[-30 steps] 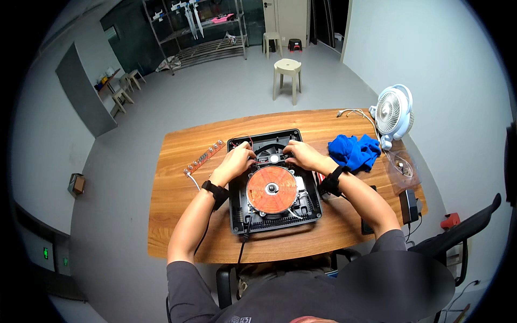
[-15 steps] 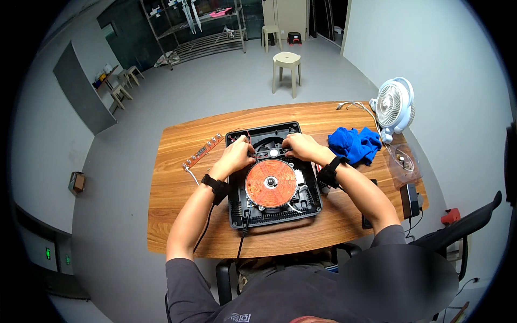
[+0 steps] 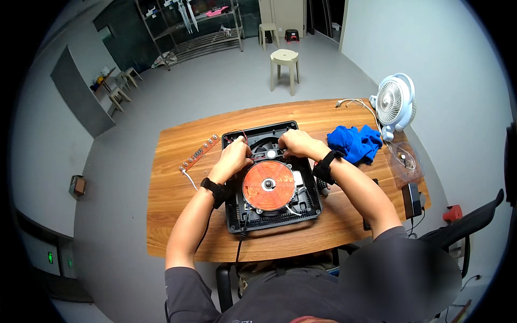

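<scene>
An opened induction cooker (image 3: 232,210) lies on the wooden table, its black plastic shell facing up. A round copper-orange coil (image 3: 258,191) sits in its middle. Behind the coil is a black cooling fan (image 3: 264,146) with a pale round hub. My left hand (image 3: 235,156) is closed at the fan's left side, fingertips curled down over its frame. On the opposite side, my right hand (image 3: 299,144) grips the frame in the same way. Thin red and black wires run beside my left fingers. Exactly where the fingertips press is partly hidden.
Left of the shell lies an orange circuit board strip (image 3: 198,153) with a white cable. A blue cloth (image 3: 354,144), a white fan (image 3: 392,103), a clear plastic tray (image 3: 407,171) and a black adapter (image 3: 412,199) are on the right. A stool (image 3: 284,56) stands beyond the table.
The view has shifted slightly. Both hands stay at the sides of the cooling fan, with only slight finger movement.
</scene>
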`<state>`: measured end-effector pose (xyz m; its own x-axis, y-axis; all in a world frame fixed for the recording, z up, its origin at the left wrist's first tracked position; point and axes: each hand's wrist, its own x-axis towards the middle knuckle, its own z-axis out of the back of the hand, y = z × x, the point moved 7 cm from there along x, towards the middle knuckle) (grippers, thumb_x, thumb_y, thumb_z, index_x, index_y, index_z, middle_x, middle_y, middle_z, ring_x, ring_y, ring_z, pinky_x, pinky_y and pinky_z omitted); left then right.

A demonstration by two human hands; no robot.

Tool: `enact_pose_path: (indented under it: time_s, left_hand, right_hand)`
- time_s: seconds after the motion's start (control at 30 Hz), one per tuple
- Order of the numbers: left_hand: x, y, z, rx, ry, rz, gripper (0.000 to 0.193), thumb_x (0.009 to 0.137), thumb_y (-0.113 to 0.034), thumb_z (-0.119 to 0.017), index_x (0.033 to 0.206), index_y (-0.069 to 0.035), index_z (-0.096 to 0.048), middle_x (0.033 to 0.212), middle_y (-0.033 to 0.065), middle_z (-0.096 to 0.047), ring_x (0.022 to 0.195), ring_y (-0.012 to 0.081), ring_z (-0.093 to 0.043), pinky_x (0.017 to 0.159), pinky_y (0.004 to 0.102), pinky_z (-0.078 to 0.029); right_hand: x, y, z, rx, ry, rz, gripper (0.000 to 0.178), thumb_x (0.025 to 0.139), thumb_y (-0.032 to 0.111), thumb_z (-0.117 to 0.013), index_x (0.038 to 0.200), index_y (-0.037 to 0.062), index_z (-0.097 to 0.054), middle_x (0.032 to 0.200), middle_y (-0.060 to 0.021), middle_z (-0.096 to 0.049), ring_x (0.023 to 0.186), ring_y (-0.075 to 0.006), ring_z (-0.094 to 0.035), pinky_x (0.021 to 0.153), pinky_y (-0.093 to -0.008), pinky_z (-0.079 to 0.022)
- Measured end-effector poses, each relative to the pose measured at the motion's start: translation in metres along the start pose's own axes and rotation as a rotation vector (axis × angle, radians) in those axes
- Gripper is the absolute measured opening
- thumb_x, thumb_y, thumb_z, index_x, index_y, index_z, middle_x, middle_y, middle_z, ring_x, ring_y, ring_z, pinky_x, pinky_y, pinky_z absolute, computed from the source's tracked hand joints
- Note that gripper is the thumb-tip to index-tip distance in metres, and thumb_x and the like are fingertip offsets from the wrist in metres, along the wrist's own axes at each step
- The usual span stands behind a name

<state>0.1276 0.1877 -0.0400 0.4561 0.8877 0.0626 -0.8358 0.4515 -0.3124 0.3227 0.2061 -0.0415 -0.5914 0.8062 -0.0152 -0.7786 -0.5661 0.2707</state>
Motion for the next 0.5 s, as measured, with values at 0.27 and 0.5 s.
enact_pose_path:
  time_s: [0.27,0.5]
  left_hand:
    - [0.003,-0.003,0.006,-0.032,0.085,-0.026,0.026,0.077,-0.015,-0.084,0.101,-0.008,-0.079,0.110,0.0120,-0.061,0.109,0.0322,-0.062,0.092,0.0432,-0.053]
    - [0.011,0.002,0.027,0.003,0.109,-0.275,0.019,0.082,-0.002,-0.072,0.100,-0.008,-0.076,0.123,0.0127,-0.059,0.118,0.0328,-0.058,0.102,0.0415,-0.049]
  right_hand:
    - [0.004,0.003,-0.002,-0.080,0.048,-0.039,0.030,0.070,0.018,-0.088,0.096,0.0079,-0.075,0.093,-0.0143,-0.074,0.093,-0.0351,-0.071,0.080,-0.0445,-0.057]
    - [0.009,0.009,0.000,-0.079,0.030,-0.051,0.026,0.066,0.012,-0.087,0.089,0.0044,-0.077,0.097,-0.0192,-0.074,0.096,-0.0356,-0.073,0.081,-0.0444,-0.060]
